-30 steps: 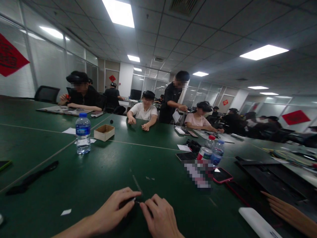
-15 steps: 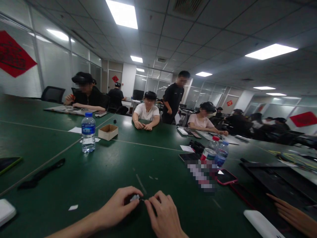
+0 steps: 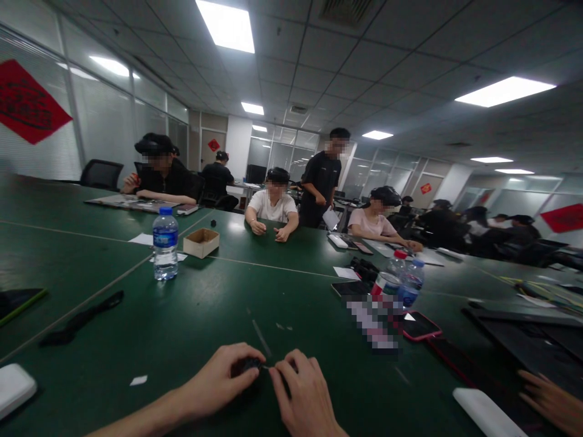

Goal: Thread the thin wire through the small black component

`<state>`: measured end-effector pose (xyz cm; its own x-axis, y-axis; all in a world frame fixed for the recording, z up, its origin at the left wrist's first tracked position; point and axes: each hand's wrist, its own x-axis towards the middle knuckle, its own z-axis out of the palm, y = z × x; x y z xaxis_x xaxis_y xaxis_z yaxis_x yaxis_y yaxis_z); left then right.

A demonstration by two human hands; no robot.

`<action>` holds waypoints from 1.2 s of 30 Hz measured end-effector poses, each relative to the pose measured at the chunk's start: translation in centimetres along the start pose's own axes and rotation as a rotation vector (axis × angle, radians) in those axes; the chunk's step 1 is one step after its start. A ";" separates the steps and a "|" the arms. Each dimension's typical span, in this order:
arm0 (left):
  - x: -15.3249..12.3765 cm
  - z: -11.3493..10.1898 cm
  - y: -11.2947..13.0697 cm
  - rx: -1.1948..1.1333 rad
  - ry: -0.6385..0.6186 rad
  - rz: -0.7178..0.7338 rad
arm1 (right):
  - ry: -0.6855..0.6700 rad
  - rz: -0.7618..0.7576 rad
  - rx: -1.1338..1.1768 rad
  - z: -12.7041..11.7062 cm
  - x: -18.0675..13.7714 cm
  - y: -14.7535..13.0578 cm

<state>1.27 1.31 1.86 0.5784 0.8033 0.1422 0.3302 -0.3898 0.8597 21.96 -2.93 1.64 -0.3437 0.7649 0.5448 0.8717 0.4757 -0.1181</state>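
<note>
One dark pc (image 3: 252,364) is pinched in my L hand (image 3: 222,375), pale side now hidden, prob. re-angled. R hand (image 3: 303,387): fingertips bunched, hold unclear.

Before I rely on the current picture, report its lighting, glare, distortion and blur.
All in the head view: rectangular white ceiling panels look blown out; a glare patch shines on the dark green tabletop near the open tan cardboard box; apparent wide-angle distortion stretches the edges; the small dark object at the person's bare hands is too dim and soft to identify.
</note>
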 end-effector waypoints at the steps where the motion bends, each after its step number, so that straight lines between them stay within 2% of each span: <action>1: 0.0 0.0 0.0 0.002 0.000 0.000 | 0.005 0.000 0.003 0.0 0.0 0.0; 12: 0.0 -0.2 0.1 -0.007 -0.044 -0.020 | 0.048 -0.004 -0.021 0.4 -0.1 0.4; 22: -0.2 0.3 0.2 -0.188 -0.059 -0.019 | 0.000 0.012 -0.019 0.5 -0.4 0.5; 29: 0.0 0.6 -0.3 -0.186 -0.049 -0.008 | -0.025 0.040 -0.044 0.7 -0.6 0.4; 36: -0.2 0.1 0.8 -0.193 -0.095 -0.005 | -0.055 0.080 -0.013 0.3 -0.6 0.1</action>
<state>1.51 0.74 2.47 0.6475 0.7557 0.0983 0.1896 -0.2847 0.9397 22.19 -3.21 1.07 -0.2912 0.8229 0.4879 0.9013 0.4070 -0.1486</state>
